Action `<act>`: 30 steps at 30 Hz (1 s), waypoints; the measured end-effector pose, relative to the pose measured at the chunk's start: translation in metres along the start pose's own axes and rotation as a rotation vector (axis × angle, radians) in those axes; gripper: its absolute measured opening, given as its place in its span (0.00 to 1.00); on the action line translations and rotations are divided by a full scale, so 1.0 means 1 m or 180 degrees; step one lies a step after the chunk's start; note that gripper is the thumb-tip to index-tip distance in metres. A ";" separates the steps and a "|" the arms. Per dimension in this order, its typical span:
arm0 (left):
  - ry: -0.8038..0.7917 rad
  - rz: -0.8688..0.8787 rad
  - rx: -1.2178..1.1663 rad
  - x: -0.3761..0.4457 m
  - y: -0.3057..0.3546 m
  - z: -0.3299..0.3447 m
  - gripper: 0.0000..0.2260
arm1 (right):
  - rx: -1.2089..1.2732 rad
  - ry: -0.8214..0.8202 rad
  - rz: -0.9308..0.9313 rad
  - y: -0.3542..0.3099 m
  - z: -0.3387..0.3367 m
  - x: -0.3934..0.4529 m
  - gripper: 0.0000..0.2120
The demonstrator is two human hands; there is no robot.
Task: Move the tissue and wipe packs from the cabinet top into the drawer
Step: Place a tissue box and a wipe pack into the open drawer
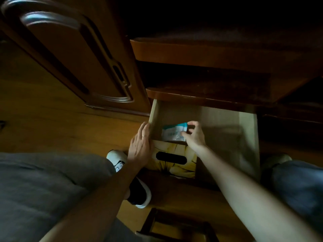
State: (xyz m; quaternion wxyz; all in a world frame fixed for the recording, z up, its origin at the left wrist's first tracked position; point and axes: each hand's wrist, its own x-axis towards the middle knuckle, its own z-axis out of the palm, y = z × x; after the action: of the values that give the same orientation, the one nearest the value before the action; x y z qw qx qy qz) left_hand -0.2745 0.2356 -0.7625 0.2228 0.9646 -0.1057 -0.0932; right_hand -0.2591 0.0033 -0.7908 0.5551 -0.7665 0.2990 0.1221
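Note:
The pale wooden drawer [244, 130] stands pulled out under the dark cabinet top [201, 95]. Inside it, at the near left corner, lies a white and teal wipe pack [172, 132]. My right hand [194, 134] reaches into the drawer and pinches the pack's right end with curled fingers. My left hand [140, 145] rests flat with straight fingers against the outside of the drawer's left front corner. A yellow tissue box [174, 159] with a dark oval slot sits at the drawer's near edge, between my forearms.
A carved wooden door [73, 55] stands at the left on the wooden floor [52, 123]. A higher shelf [209, 51] overhangs the cabinet top. My knees and a white shoe [117, 158] fill the lower frame. A dark wooden frame [174, 226] lies at the bottom.

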 end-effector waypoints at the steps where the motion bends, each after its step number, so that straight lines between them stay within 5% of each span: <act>1: -0.0189 -0.0287 -0.0216 -0.001 -0.003 0.001 0.29 | -0.0288 -0.0097 -0.0011 0.000 0.008 0.004 0.21; 7: -0.0600 -0.0628 -0.0243 0.000 -0.007 0.005 0.23 | -0.2469 -0.0366 0.0190 -0.004 0.028 0.020 0.27; 13: -0.1017 -0.0776 0.0289 -0.003 -0.011 -0.003 0.15 | -0.2406 -0.1392 0.0247 -0.016 0.005 0.001 0.22; 16: -0.1000 -0.0906 0.0699 -0.002 0.004 -0.019 0.29 | -0.2177 -0.1596 0.0203 -0.032 -0.027 -0.026 0.27; 19: -0.0813 -0.0775 0.0928 0.013 0.039 -0.057 0.33 | -0.2185 -0.1484 -0.0272 -0.064 -0.075 -0.053 0.26; 22: -0.0361 -0.0066 0.1141 0.026 0.091 -0.121 0.23 | -0.1924 -0.1151 -0.0986 -0.119 -0.131 -0.087 0.18; 25: 0.0640 0.0697 0.1153 0.031 0.150 -0.197 0.14 | -0.1603 -0.0405 -0.1815 -0.193 -0.187 -0.125 0.09; 30: 0.2212 0.1912 0.0599 0.036 0.231 -0.312 0.06 | -0.1642 0.0657 -0.2817 -0.306 -0.269 -0.178 0.09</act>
State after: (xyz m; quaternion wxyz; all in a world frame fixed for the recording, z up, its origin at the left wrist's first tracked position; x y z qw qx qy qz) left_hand -0.2065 0.1515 -0.3876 0.1737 0.8814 -0.3073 0.3139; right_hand -0.2569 -0.1248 -0.3652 0.3143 -0.9394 -0.0403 -0.1307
